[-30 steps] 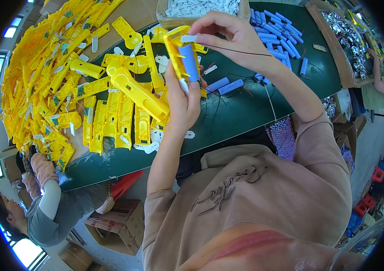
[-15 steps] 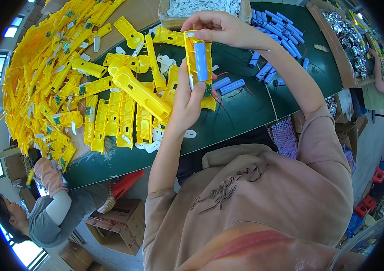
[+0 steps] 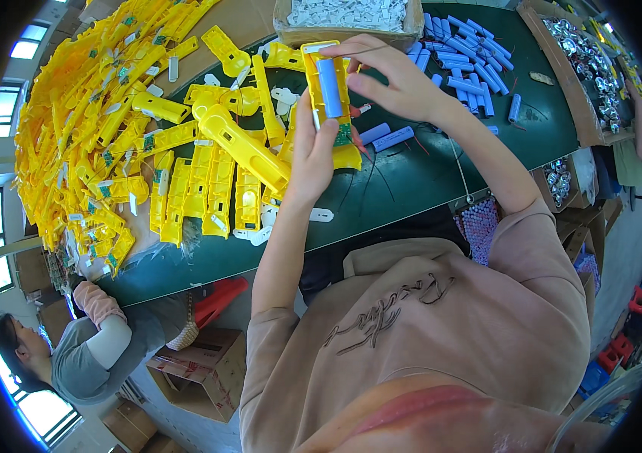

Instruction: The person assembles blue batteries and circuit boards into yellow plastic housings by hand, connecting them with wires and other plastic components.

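Observation:
My left hand (image 3: 313,158) is closed around a yellow plastic casing half (image 3: 310,62), held upright above the table. A blue cylindrical battery (image 3: 329,89) lies lengthwise inside it. At the casing's lower end is a small green circuit board (image 3: 343,134), with red and black wires near it. My right hand (image 3: 396,81) reaches over the casing's top end; its index finger stretches to the white piece (image 3: 319,47) there, while the thumb stands apart. A thin dark wire seems to run by these fingers. Two loose blue batteries (image 3: 392,140) lie just right of the casing.
Yellow casings (image 3: 87,136) are heaped at the left, with several more (image 3: 219,185) nearer me. Loose blue batteries (image 3: 479,64) lie at the right. Behind stands a box of white parts (image 3: 347,15); far right, a carton of shiny parts (image 3: 581,64). Co-workers sit left (image 3: 87,355) and right (image 3: 638,143).
My right thumb has come away from the casing's top, and the hand has opened and shifted right. My left hand keeps its hold. The left co-worker's arm has lowered; the whole view has shifted slightly.

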Demonstrator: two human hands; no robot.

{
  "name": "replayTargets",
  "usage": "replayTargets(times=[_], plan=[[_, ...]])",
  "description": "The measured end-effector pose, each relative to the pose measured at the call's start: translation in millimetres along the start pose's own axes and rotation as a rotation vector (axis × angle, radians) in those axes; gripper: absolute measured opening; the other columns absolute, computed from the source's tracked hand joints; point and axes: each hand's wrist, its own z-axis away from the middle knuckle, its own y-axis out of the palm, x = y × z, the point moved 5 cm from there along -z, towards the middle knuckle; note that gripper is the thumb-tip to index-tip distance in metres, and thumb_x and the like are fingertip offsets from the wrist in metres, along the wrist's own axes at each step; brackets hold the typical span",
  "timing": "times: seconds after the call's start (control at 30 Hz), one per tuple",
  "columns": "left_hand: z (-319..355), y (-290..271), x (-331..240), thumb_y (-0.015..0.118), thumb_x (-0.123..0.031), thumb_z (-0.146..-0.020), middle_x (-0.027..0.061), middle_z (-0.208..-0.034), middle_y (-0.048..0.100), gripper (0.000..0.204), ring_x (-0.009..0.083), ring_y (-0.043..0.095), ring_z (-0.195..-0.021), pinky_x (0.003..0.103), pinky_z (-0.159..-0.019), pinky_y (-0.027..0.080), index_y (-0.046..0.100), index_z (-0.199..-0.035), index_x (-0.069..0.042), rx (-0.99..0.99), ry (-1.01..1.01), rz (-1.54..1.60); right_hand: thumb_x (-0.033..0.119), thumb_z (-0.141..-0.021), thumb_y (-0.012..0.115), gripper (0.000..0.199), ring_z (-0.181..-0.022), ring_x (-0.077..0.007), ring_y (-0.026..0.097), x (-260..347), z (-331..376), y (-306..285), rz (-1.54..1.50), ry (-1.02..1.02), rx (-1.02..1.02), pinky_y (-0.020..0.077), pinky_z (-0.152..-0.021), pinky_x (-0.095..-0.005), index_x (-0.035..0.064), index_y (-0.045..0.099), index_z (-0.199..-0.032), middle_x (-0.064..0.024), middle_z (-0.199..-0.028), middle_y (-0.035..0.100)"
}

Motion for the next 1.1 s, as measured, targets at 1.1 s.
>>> replayTargets(times=[1.1], plan=[[-78,-228,-124,0.053,-0.022,-0.091,0.0148,-0.105,0.060,0.034,0.0251,0.060,-0.089,0.036,-0.075,0.049,0.051,-0.119,-0.002,-0.480,0.028,-1.639,0.041,-0.088,0.055,0.054,-0.097,-0.0161,0.057,-471,-25,-273,-0.077,0.771,-0.376,0.0438,-0.080,-0.0261,0.0049,0.051,-0.128,-0.0097,-0.111,0.060]])
